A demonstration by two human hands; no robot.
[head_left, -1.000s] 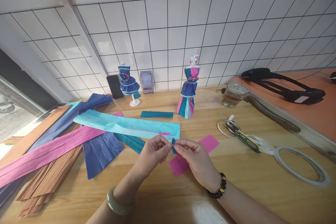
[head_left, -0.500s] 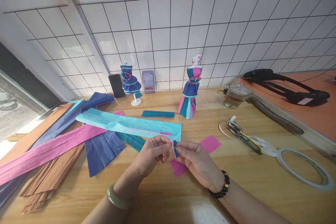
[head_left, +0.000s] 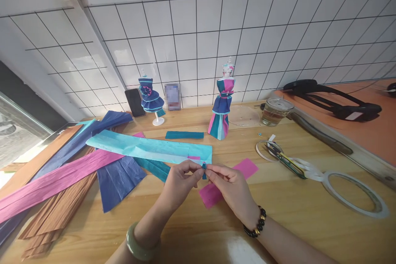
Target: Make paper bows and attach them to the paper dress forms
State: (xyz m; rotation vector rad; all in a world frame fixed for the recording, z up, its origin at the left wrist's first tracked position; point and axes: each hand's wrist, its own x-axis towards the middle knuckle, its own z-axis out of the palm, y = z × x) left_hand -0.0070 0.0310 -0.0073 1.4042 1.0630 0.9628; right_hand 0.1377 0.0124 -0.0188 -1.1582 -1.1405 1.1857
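Foreground: wearing a pale green bangle (head_left: 133, 244) on the left wrist, black and gold beads (head_left: 256, 225) on the right. Reaching over a wooden table (head_left: 185, 233). Pinching a tiny paper piece (head_left: 204, 166) at mid-view, between both hands. With left hand (head_left: 180, 182): gripping its left side, thumb and forefinger closed on it, curling the other fingers inward. With right hand (head_left: 231, 185): gripping the opposite side likewise, nearly touching the left fingertips.

Showing mostly teal on the piece, with a hint of pink near the top; standing narrow, roughly upright, poking a short end out below the fingertips. Hiding its folds behind fingers; not telling the layers apart.

Overlapping a magenta strip (head_left: 247, 168) with the right hand. Noting just beyond the hands a long light-blue strip (head_left: 154, 145); farther, a short teal strip (head_left: 184, 135). Spotting at the back two small dressed figures, one in navy ruffles (head_left: 152, 102), one in a multicoloured gown (head_left: 222, 105), before white tiles (head_left: 185, 47).
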